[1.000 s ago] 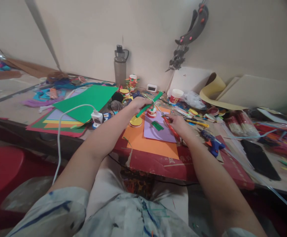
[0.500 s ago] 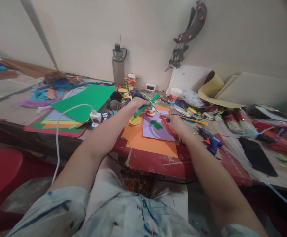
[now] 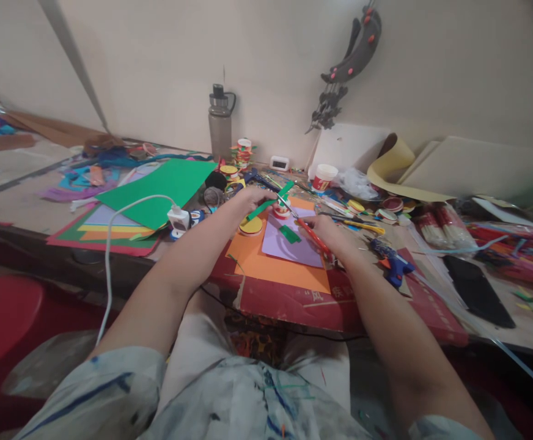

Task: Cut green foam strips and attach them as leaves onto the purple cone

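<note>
Between the fingers of my left hand [image 3: 258,197] is a long green paper strip [image 3: 258,211], slanting up to the right over a small red and white paper cup [image 3: 283,211]. My right hand [image 3: 324,230] is closed on red-handled scissors [image 3: 313,234], whose blades meet the strip near its middle. Beneath lies a purple paper sheet [image 3: 278,245] with short cut green pieces [image 3: 290,233] on it. Under that is an orange sheet [image 3: 266,269]. A yellow round disc [image 3: 250,225] sits below my left hand.
To the left lie a green sheet [image 3: 156,186] and a white plug with cable [image 3: 178,218]. A grey bottle [image 3: 220,122] and a white cup [image 3: 325,178] stand at the back. On the right are a blue glue gun [image 3: 398,269] and a black phone [image 3: 477,292].
The green strip has tilted and shifted slightly against the scissor blades. The purple sheet has slid a little left and toward me. Both hands keep their holds.
</note>
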`<state>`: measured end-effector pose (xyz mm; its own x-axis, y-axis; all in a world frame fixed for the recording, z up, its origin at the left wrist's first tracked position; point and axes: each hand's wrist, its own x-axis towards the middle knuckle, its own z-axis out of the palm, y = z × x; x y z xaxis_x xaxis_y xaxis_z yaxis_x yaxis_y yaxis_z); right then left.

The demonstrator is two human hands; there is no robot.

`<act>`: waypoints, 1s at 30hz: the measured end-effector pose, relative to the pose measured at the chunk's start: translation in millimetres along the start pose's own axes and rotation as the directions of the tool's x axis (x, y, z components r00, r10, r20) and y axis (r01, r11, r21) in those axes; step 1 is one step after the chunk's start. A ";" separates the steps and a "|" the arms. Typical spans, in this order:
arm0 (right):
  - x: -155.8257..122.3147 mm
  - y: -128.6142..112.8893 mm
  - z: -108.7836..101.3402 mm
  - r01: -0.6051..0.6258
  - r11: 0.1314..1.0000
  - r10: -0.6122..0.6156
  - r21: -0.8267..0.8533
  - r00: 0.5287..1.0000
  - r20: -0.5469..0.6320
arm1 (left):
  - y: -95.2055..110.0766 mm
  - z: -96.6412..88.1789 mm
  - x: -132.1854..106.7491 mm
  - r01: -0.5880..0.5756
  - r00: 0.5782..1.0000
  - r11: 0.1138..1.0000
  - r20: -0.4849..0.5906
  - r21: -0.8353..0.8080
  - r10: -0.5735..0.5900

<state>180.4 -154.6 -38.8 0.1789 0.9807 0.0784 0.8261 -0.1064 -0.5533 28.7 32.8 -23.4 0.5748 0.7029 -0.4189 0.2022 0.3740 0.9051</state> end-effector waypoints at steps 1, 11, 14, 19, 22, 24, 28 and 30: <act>-0.5 0.1 0.1 -0.040 0.999 0.039 0.025 0.999 0.029 | -0.4 -0.4 0.7 0.004 1.000 1.000 0.005 0.000 -0.004; -4.0 -5.7 -4.9 -0.150 0.981 0.133 0.125 0.982 0.131 | 1.1 -0.9 -4.7 0.082 0.993 0.996 0.082 0.020 -0.084; -5.9 -9.0 -5.6 -0.210 0.970 0.192 0.122 0.970 0.148 | 0.7 -1.0 -3.7 0.081 0.993 0.996 0.081 0.040 -0.084; -7.0 -8.2 -6.6 -0.249 0.954 0.221 0.165 0.961 0.169 | 0.4 -3.4 -0.1 0.091 0.991 0.996 0.099 0.023 -0.093; -2.3 0.0 -9.2 -0.216 0.964 0.202 0.156 0.974 0.098 | 4.9 -8.6 -1.4 -0.028 0.997 0.998 0.065 -0.057 0.032; 3.0 8.1 -10.4 -0.185 0.981 0.188 0.064 0.981 -0.043 | 9.3 -12.3 -4.4 -0.115 0.991 0.984 0.046 -0.136 0.123; 11.2 25.1 -6.3 -0.211 0.955 0.145 -0.209 0.946 -0.292 | 14.3 -13.5 -11.1 -0.234 0.969 0.931 0.013 -0.280 0.248; 11.8 30.6 -2.1 -0.273 0.914 0.184 -0.299 0.938 -0.293 | 13.5 -11.0 -12.2 -0.258 0.962 0.917 0.002 -0.304 0.272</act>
<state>209.0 -146.6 -53.1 0.4767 0.8524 0.2149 0.8664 -0.4142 -0.2790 15.7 36.0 -6.9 0.6101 0.7766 -0.1570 -0.2039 0.3454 0.9160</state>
